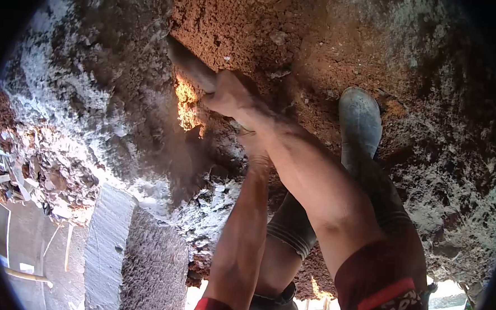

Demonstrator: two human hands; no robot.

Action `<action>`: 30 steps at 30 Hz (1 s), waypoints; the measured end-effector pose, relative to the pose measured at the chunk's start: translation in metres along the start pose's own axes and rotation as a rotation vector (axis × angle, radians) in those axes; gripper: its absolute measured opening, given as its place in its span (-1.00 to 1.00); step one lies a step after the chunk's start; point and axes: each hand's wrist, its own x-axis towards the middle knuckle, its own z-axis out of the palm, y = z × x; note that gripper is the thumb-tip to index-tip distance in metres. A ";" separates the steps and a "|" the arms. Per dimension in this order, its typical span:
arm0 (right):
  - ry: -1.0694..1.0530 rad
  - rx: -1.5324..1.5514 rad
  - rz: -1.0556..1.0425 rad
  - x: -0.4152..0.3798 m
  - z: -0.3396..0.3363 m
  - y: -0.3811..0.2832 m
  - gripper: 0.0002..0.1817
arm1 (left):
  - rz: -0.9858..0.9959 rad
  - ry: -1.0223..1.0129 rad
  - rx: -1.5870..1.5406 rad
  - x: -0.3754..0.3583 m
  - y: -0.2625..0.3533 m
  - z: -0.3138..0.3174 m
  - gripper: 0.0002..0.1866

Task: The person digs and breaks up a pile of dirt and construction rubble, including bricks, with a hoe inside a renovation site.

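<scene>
My right hand (228, 95) is wrapped round a long grey-brown tool (192, 67), whose shaft-like part slants up and left to the loose reddish soil (238, 20). Blur and the dug earth hide the tool's far end, so its exact kind does not show. Just below and behind the right wrist, my left hand (254, 144) is closed. The right forearm covers part of it, and what it grips is hidden.
Dark rubber boots (361, 119) stand on the soil below me. To the lower left is a rough grey concrete block or beam (109, 243). White-dusted earth (66, 89) spreads at left, with rubble and pale sticks (19, 179) beyond it.
</scene>
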 end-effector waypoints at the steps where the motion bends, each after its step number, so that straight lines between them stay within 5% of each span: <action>1: 0.053 -0.012 0.134 -0.007 -0.008 0.011 -0.66 | -0.037 0.038 -0.071 -0.006 -0.011 0.014 -0.91; 4: 0.106 -0.472 0.135 -0.050 -0.056 0.015 -0.52 | -0.168 0.094 -0.282 -0.030 -0.044 0.074 -0.88; 6: 0.089 -0.412 0.168 -0.087 -0.076 0.016 -0.50 | -0.244 0.108 -0.360 -0.068 -0.060 0.098 -0.88; 8: 0.136 -0.462 0.122 -0.117 -0.082 0.028 -0.56 | 0.016 0.069 -0.013 -0.100 -0.054 0.115 -0.84; 11: 0.212 -0.356 -0.129 -0.135 -0.084 0.046 -0.61 | 0.024 -0.077 0.178 -0.122 -0.043 0.107 -0.78; 12: 0.121 -0.402 -0.085 -0.130 -0.090 0.027 -0.64 | -0.082 -0.013 0.059 -0.116 -0.032 0.109 -0.78; 14: 0.158 -0.239 0.002 -0.100 -0.085 -0.003 -0.65 | 0.022 -0.037 0.150 -0.075 -0.019 0.099 -0.79; 16: 0.184 -0.321 0.049 -0.040 -0.070 -0.018 -0.64 | 0.369 0.052 0.322 -0.025 0.004 0.111 -0.83; 19: -0.053 -0.314 0.021 0.007 -0.095 -0.052 -0.61 | 0.327 0.085 0.308 0.042 0.022 0.129 -0.78; 21: 0.141 -0.494 -0.151 0.031 -0.100 -0.054 -0.55 | 0.219 -0.116 -0.307 0.101 -0.012 0.128 -0.77; 25: 0.216 -0.782 -0.036 -0.010 -0.145 -0.040 -0.43 | 0.226 -0.035 -0.214 0.039 -0.029 0.189 -0.82; 27: 0.192 -0.750 0.052 -0.038 -0.161 -0.027 -0.37 | 0.057 0.048 0.144 0.002 -0.041 0.199 -0.82; 30: 0.235 -0.662 0.158 -0.085 -0.159 -0.009 -0.38 | -0.134 -0.064 -0.116 -0.052 -0.049 0.185 -0.82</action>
